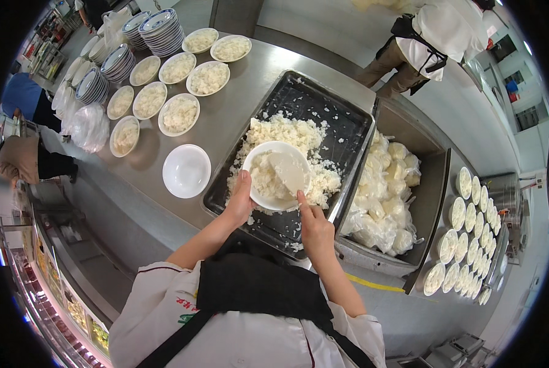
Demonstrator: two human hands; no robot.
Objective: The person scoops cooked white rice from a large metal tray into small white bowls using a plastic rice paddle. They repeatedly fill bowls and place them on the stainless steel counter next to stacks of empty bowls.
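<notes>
My left hand (241, 197) is closed on the left rim of a white bowl (255, 197), which it holds over a black tray (287, 93). Cooked white rice (265, 178) lies in the bowl. With my right hand (315, 226) I grip a white rice paddle (288, 172), its blade resting against the rice inside the bowl. A heap of loose rice (287, 130) spreads across the middle of the tray beneath and behind the bowl, with grains scattered toward its edges. An unfilled white bowl (187, 171) stands on the steel table left of the tray.
Several rice-filled bowls (179, 115) stand at the back left of the steel table (248, 76). Stacked plates (162, 30) are behind them. To the right, a steel bin (433, 178) holds bagged pale food (382, 184); beyond are more filled bowls (458, 213). Another person (440, 37) stands at the far right.
</notes>
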